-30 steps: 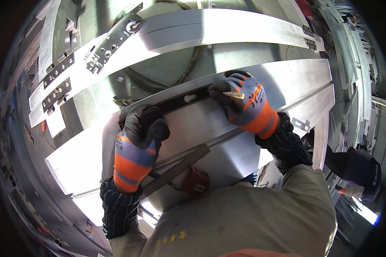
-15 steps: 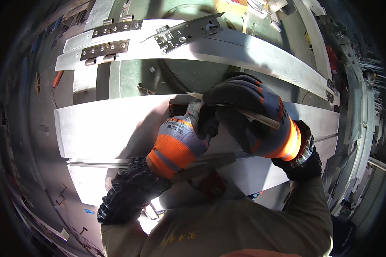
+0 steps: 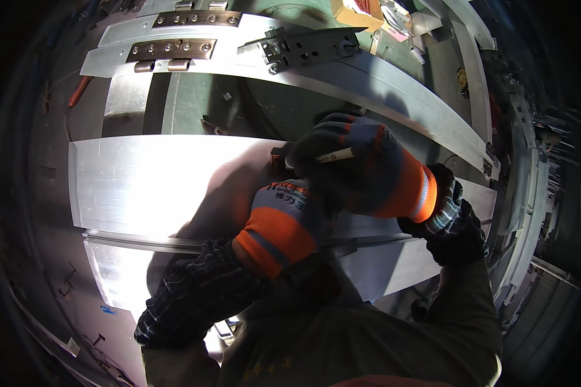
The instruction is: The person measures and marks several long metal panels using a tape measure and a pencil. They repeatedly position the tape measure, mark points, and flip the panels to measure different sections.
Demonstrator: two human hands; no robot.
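Both my hands wear grey gloves with orange cuffs and meet over a long, pale metal panel [image 3: 142, 180]. My right hand [image 3: 361, 164] is closed around a slim whitish pen-like stick [image 3: 336, 155]; its tip is lost in shadow. Below and partly behind it, my left hand [image 3: 287, 209] rests low over the panel, its fingers hidden by the right hand and deep shadow. Just beyond the left hand, a small dark block with orange markings [image 3: 278, 158] shows at the panel's far edge. Whether the left hand grips that block cannot be made out.
Beyond the panel, metal bars carry a dark hinge [image 3: 172, 49], a second hinge [image 3: 197, 19] and a loose lock-like metal plate [image 3: 310, 49]. A cardboard box [image 3: 357, 14] stands farther back. A red-handled tool [image 3: 79, 91] lies at left. A metal strip runs along the panel's near side.
The view has shifted a little. My right hand has moved in over the left hand's fingers, covering the left thumb. The stick has turned, and its pointed end no longer shows.
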